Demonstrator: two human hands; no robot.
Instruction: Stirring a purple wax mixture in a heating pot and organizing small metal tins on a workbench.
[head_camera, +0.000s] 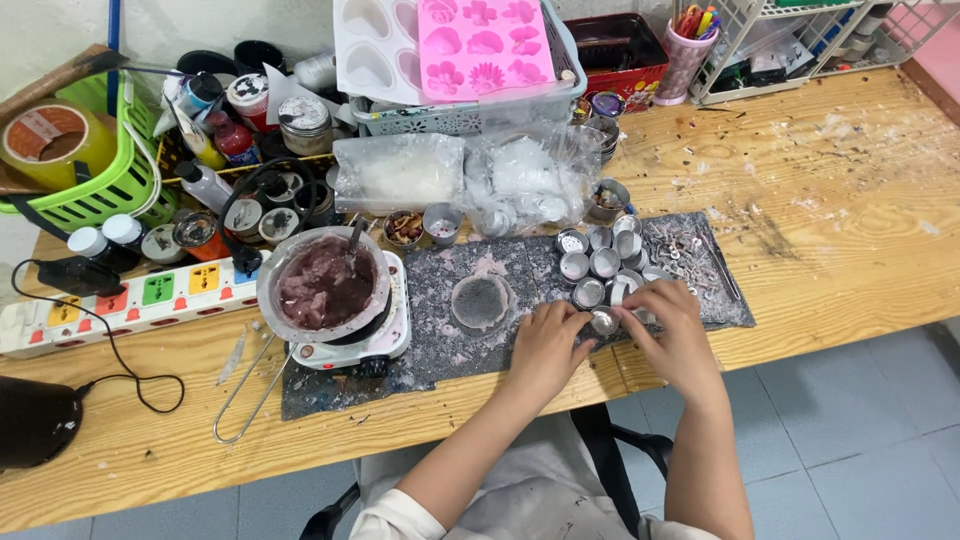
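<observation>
Hands pinch tin; pot left.

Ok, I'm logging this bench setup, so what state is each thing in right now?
Pot: on the small hotplate, holding dark purplish wax.
Small tin: upright, open, touched by both hands.
Left hand: fingers on the tin.
Right hand: fingers on the tin.
Other tins: clustered, open.
Pink mould: empty.

Two bare forearms rise from the bottom of the frame, left hand and right hand ungloved, white short sleeve at the left elbow.
</observation>
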